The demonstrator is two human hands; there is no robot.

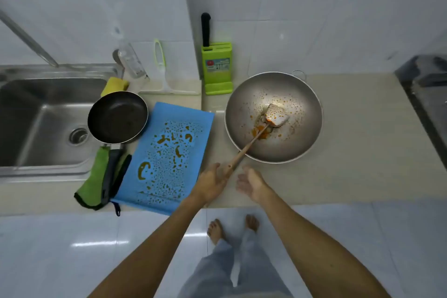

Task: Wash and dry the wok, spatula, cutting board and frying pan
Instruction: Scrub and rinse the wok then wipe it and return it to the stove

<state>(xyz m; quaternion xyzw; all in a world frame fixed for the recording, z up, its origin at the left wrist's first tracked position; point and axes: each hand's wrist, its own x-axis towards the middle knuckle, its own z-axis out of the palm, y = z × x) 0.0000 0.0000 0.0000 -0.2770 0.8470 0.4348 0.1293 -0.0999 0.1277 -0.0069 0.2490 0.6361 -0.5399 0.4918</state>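
Premises: white-tiled kitchen corner, pale stone countertop [350,128], steel sink [36,113] at the far left, tap not running as far as can be seen.

Items found: the wok [290,147] sits on the counter to the right, speckled with droplets and orange residue. The spatula [249,145] lies in it, blade at the centre, wooden handle over the near rim. The blue cutting board [169,159] lies between wok and sink, also smeared orange. The frying pan [117,117] overhangs the sink edge, its handle resting on a green cloth [93,184]. A yellow sponge [115,84] lies behind the pan, and a green knife block [217,68] stands by the wall.

Hands: the left hand [211,185] is spread at the tip of the spatula handle, fingers extended; whether it touches cannot be told. The right hand [251,185] hovers just beside it, relaxed and holding nothing.

Assessment: nothing appears washed; this looks like the opening pick-up. The next move calls for closing on the handle and carrying the spatula, likely with the wok, across the cutting board to the sink. The handle may be greasy, so a firm hold is advised.
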